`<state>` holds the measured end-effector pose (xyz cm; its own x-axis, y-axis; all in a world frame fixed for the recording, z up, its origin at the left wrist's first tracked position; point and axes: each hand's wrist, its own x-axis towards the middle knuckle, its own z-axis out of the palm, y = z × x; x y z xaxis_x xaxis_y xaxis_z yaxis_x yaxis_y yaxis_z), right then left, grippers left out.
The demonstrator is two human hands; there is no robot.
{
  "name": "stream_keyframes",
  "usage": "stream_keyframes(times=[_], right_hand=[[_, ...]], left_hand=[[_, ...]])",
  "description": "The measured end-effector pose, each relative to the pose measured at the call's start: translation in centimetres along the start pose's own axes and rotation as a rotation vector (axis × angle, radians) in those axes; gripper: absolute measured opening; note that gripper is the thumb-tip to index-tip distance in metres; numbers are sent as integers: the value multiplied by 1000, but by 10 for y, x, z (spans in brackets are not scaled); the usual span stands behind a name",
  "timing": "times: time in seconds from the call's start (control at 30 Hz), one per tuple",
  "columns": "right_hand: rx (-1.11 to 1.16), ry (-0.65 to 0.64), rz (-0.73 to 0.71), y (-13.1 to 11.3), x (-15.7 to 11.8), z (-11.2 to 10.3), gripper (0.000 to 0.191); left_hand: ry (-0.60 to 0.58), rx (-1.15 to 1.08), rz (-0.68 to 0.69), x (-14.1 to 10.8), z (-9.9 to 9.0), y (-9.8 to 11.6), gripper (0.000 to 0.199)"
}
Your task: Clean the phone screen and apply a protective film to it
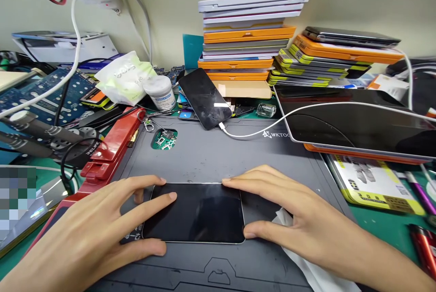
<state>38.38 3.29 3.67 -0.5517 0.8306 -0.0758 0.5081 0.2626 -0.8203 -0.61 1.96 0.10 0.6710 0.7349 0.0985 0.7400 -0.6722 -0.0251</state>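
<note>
A smartphone (pixel 204 215) with a dark screen lies sideways on the grey work mat (pixel 197 160). My left hand (pixel 102 224) holds its left end, thumb at the near edge, one finger on the glass and another at the far edge. At the other end, my right hand (pixel 293 215) grips the right corners between thumb and fingers. Under the right wrist a white tissue (pixel 306 264) is partly hidden. Beyond the hands, a second phone (pixel 204 96) leans on small items, with a white cable (pixel 245 135) at its lower end.
Stacked orange, grey and yellow cases (pixel 241 37) stand against the wall. A large dark tablet (pixel 354 119) occupies the right. On the left are a red clamp-like tool (pixel 112 142), a white tub (pixel 159 92) and blue circuit boards (pixel 44 92). Loose green parts (pixel 165 139) sit in the mat's recess.
</note>
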Motion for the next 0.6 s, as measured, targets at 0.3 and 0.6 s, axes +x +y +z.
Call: stream_keyframes(times=[0.3,0.6], right_hand=[[6,1,-53,3,1,0,51],[-41,7,-136,5,1,1,50]], left_hand=[[-32,27,-11,-4,2,-2,63],[7,62,23,-3,4,-5,64]])
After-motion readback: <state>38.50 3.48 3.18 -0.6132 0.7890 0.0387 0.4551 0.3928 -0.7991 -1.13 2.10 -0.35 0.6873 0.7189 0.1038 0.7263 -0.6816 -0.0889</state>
